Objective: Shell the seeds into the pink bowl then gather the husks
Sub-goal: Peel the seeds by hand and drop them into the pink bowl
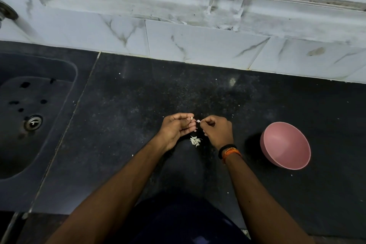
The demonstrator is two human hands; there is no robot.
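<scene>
Head view: left hand [176, 129] and right hand [216, 131] each pinch one seed piece; one pink bowl [286, 145], one husk pile [195, 140].

Both forearms are reaching forward, hands meeting just left of the pink bowl [286, 144]. Left hand [176, 130] is cupping palm-up, fingers curled, pinching a seed [191, 118]. Right hand [216, 131] is fisting knuckles-up, thumb and forefinger pinching a husk bit [198, 121].

Husks [195, 141] left of bowl [286, 145]
</scene>
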